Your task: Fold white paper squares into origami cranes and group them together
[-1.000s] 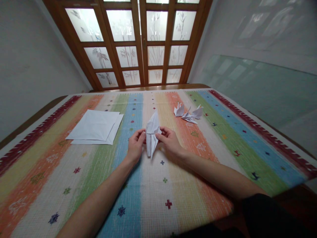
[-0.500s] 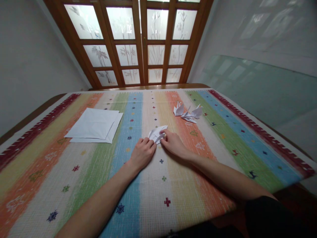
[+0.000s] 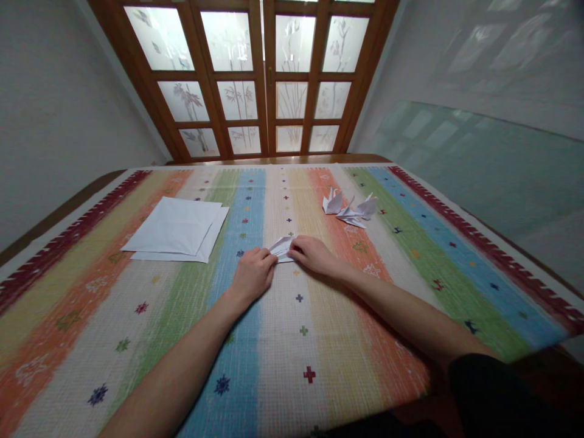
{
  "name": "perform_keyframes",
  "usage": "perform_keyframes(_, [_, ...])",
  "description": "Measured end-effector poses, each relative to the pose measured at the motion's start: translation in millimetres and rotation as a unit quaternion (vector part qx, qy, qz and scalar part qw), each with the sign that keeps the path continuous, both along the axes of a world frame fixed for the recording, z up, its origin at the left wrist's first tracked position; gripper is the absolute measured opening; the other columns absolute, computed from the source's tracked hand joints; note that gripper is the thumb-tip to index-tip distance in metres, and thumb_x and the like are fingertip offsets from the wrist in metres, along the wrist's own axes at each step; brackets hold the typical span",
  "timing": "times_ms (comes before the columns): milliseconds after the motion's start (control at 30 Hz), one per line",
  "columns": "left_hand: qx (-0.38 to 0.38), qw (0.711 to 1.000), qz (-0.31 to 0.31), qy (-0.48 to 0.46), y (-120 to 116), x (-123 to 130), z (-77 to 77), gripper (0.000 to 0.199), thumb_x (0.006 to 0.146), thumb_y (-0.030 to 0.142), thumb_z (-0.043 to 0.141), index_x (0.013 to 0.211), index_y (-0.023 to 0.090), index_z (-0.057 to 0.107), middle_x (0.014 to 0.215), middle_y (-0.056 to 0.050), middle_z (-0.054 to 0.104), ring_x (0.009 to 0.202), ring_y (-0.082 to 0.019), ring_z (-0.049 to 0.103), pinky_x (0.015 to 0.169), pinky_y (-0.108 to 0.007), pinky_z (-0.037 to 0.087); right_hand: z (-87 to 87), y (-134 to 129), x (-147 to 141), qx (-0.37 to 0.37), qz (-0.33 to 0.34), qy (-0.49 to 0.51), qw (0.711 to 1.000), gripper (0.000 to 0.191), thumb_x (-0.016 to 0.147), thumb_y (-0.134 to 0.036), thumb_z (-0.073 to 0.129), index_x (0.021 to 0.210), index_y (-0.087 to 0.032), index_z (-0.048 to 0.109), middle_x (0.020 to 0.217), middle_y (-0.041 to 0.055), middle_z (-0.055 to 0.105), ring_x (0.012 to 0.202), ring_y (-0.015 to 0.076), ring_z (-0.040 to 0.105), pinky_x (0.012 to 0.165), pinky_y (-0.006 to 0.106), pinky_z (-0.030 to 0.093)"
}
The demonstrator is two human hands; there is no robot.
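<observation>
The left hand [image 3: 253, 272] pinches the left end of a folded white paper [image 3: 281, 247], and the right hand [image 3: 312, 254] grips its right end — 2 small grasps with fingers curled in, probably because so slim a piece needs steadying from opposite sides. The paper is at the middle of the striped tablecloth [image 3: 283, 347], straight in front of the person, where 2 hands reach it equally; the fingers hide its ends, so its full shape is unclear.

To the left lies a stack of white sheets [image 3: 177, 225], at least 2 showing, flat and slightly fanned. Well apart, beyond the right hand, folded paper birds [image 3: 358, 212] sit bunched together — seemingly set aside there so the middle stays free for handling.
</observation>
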State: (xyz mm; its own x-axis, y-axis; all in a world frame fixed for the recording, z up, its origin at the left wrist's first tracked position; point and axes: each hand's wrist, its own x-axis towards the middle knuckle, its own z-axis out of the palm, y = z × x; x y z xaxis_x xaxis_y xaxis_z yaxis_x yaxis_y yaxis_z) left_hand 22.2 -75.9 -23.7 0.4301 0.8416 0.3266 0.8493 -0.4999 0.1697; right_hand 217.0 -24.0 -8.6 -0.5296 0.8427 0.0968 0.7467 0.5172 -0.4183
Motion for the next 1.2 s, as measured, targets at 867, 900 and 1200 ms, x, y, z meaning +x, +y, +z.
perform_keyframes(867, [-0.039,0.994,0.067,0.082,-35.0,43.5,-11.8,0.071,0.092,0.056,0.043,0.140,0.003,0.044,0.143,-0.027,0.046,0.135,-0.037,0.041,0.109,-0.050,0.032,10.2,7.8,-7.4,-0.052,-0.063,-0.055,0.995,0.018,0.086,-0.032,0.065,0.082,-0.016,0.072,0.079,0.0065,0.071,0.069,0.0162,0.060,0.059,0.024,0.033])
perform_keyframes(900, [-0.039,0.993,0.072,0.082,-35.5,43.5,-10.5,0.072,0.092,0.056,0.044,0.139,0.002,0.046,0.143,-0.028,0.046,0.134,-0.038,0.042,0.108,-0.051,0.032,10.4,8.0,-7.6,-0.054,-0.065,-0.054,0.995,0.018,0.086,-0.033,0.065,0.081,-0.016,0.072,0.078,0.0064,0.071,0.069,0.0162,0.060,0.059,0.024,0.033])
perform_keyframes(1200, [-0.027,0.990,0.092,0.107,-39.5,46.5,-6.4,0.072,0.090,0.057,0.049,0.132,-0.001,0.052,0.134,-0.030,0.053,0.125,-0.040,0.049,0.101,-0.049,0.038,13.0,10.8,-5.8,-0.040,-0.075,-0.069,0.994,0.022,0.083,-0.038,0.068,0.080,-0.017,0.069,0.079,0.0070,0.071,0.070,0.0181,0.059,0.057,0.026,0.030])
